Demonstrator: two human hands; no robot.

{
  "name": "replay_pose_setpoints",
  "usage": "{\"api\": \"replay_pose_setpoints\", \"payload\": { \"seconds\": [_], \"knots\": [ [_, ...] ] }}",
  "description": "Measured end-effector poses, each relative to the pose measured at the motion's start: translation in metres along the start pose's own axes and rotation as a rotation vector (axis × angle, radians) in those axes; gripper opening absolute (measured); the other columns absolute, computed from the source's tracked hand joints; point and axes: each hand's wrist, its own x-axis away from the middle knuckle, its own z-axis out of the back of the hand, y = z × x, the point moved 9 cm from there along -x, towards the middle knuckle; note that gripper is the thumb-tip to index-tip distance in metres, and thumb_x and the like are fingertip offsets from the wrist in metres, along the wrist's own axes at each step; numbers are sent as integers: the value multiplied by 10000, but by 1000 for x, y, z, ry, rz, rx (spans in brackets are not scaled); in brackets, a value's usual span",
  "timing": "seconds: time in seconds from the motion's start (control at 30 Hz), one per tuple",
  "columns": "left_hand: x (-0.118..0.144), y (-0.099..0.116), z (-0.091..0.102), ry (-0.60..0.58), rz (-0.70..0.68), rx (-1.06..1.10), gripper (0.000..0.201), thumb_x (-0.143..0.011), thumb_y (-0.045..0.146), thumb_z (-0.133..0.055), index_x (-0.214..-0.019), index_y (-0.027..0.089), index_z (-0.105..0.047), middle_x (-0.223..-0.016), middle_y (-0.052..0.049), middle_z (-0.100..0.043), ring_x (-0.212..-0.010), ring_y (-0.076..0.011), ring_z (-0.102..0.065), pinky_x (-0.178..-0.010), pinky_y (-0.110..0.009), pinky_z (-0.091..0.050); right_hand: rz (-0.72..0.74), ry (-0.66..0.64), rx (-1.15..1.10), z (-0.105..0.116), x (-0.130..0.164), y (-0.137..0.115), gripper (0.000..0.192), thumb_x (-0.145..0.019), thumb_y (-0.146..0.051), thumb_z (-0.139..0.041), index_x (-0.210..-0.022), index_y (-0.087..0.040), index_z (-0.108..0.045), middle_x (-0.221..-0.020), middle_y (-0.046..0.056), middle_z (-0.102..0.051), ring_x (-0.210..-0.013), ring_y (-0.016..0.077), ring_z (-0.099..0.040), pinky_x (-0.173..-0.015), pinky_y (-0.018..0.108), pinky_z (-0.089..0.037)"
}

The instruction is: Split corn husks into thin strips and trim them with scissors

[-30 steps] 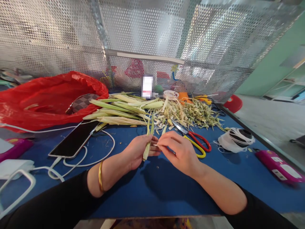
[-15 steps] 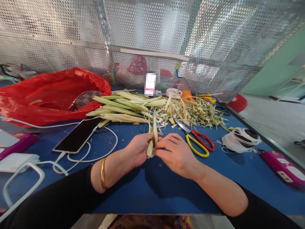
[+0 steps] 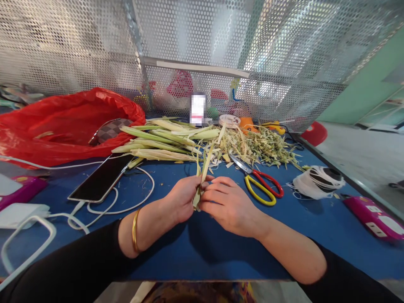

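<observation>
L hand [image 3: 180, 201] + R hand [image 3: 227, 204] both pinch pale green stalk [image 3: 201, 179], upright, mid-table | scissors [image 3: 260, 184] just right of R hand | stalk pile [image 3: 160, 141] far | phone [image 3: 101, 178] left | red bag [image 3: 59, 126] far left

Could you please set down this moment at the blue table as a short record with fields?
left hand: left hand grips the pale green leaf stalk, upright
right hand: right hand pinches the same stalk low down
behind the hands: pile of long green stalks and heap of shredded trimmings
right of the hands: red and yellow scissors, lying open
left of the hands: black phone with white cable
surface: blue table
</observation>
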Motion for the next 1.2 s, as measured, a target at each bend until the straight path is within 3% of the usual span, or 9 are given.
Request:
{"api": "replay_pose_setpoints", "payload": {
  "seconds": [0.1,0.2,0.3,0.37,0.57,0.73,0.93,1.07,1.2],
  "knots": [
    [2,4,3,24,-19,-10,112,-748,80,-512,-705,126,-604,-524,20,-486,-435,-84,-481,-415,-183,-405,-100,107,-125,14,3,11,145,-884,-170,-515,-952,-212,-636,-937,39,-677,-955,166,-589,-916,356,-413],
    [5,9,3,45,-83,-49,96,-791,114,-516,-760,127,-605,-528,42,-432,-445,-75,-457,-457,-199,-451,-506,292,-255,24,19,52,87,-864,-251,-563,-862,-196,-630,-862,53,-647,-797,167,-597,-749,315,-476],
    [10,4,-2,47,-84,-127,138,-859,205,-486,-768,144,-570,-547,56,-399,-423,-64,-414,-418,-191,-427,-911,305,-528,3,41,85,202,-788,-374,-647,-844,-183,-611,-776,26,-619,-651,145,-567,-612,278,-476],
    [13,-2,-7,36,-65,-187,161,-878,229,-466,-750,159,-535,-554,61,-389,-407,-58,-387,-387,-175,-383,-1030,289,-733,-13,47,92,254,-752,-404,-669,-843,-176,-606,-727,6,-608,-626,138,-557,-568,260,-466],
    [18,-11,-22,-100,-1,-326,238,-889,290,-438,-753,142,-564,-559,55,-397,-368,-15,-245,-351,-138,-143,-1090,372,-934,-19,48,92,222,-745,-376,-652,-725,-160,-608,-553,-26,-566,-501,109,-481,-501,247,-400],
    [19,-9,-23,-121,3,-357,248,-883,327,-431,-774,149,-566,-539,51,-407,-370,-23,-204,-364,-154,-118,-1138,445,-964,-19,53,96,227,-711,-366,-681,-688,-157,-595,-504,-39,-534,-467,103,-455,-480,248,-370],
    [19,-7,-21,-103,-42,-397,241,-879,360,-449,-745,168,-504,-531,95,-256,-405,-32,-149,-385,-155,-105,-1137,542,-998,-15,56,102,239,-727,-374,-675,-713,-169,-551,-581,-34,-571,-452,96,-493,-472,240,-381],
    [19,-2,-20,-78,-127,-483,274,-876,413,-449,-731,181,-462,-539,100,-243,-426,-40,-157,-397,-163,-126,-1138,418,-1061,-21,51,97,286,-718,-426,-683,-699,-161,-576,-584,-38,-553,-451,77,-459,-467,228,-365],
    [23,-5,-26,-135,-103,-594,310,-860,479,-446,-766,185,-474,-558,94,-265,-447,-48,-164,-414,-179,-122,-1115,314,-1152,-26,44,89,270,-704,-407,-696,-756,-146,-653,-545,-26,-566,-476,85,-454,-461,224,-335]
  ]
}}
